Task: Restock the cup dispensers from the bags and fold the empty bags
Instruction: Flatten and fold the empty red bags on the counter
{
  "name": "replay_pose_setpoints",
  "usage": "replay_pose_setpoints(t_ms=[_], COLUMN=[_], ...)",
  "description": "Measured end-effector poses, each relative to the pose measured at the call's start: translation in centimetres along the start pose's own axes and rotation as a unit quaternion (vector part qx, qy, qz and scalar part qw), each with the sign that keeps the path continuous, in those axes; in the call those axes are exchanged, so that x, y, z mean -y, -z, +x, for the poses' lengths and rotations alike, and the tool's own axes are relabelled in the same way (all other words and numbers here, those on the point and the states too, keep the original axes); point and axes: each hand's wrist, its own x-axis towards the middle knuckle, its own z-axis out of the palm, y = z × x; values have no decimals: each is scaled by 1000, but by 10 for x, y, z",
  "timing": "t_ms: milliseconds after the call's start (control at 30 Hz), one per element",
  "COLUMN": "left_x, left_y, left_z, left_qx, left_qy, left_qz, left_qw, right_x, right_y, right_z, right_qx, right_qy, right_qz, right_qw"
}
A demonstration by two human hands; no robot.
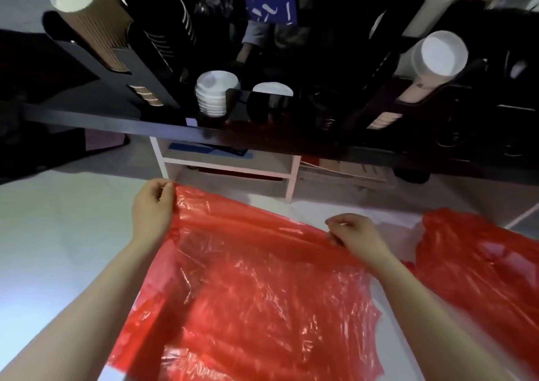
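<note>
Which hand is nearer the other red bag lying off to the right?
Right. The right hand, pinching the top edge of the spread bag, is just left of the other red bag; the left hand pinches the opposite corner, farther away.

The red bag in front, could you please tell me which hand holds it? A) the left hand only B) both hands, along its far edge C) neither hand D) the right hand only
B: the left hand pinches the red bag at its far corner, and the right hand pinches the same edge further along.
</note>
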Motion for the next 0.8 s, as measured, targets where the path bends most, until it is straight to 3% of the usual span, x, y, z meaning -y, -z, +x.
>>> replay_pose_setpoints(t_ms=[133, 267, 433, 600, 800], left_x=[-13, -22, -31, -39, -28], left_y=[1, 6, 13, 20, 38], left_z=[-11, -20, -28, -34, -18], left_qx=[23, 17, -10, -67, -101], left_qy=[16, 20, 15, -13, -17], left_qz=[-67, -104, -137, -108, -38], left_qw=[997, 994, 990, 992, 994], right_x=[40, 84, 111, 111, 75], right_y=[-52, -97, -124, -124, -96], right_z=[4, 2, 1, -3, 4], right_qx=[26, 96, 157, 284, 395], right_qy=[163, 238, 273, 278, 234], right_qz=[-4, 3, -90, -74, -229], right_qw=[986, 966, 945, 915, 858])
